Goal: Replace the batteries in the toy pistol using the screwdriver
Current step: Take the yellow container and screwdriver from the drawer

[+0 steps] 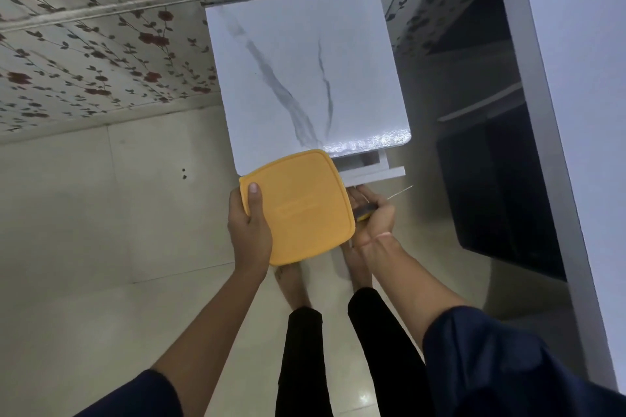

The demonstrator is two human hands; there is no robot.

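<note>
A white marble-veined table fills the upper centre. At its lower edge, the left hand grips a yellow container, thumb on top. Just right, the right hand curls around the screwdriver.

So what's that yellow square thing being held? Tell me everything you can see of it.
It is a yellow lid, square with rounded corners and a raised rim, plastic by its look, with a faint embossed mark mid-face. It is held roughly level over the table's near edge. The left hand grips its left corner, thumb on top. The right hand, holding a screwdriver, sits at its right edge; contact there cannot be told. Whether a box hangs beneath is hidden.
</note>
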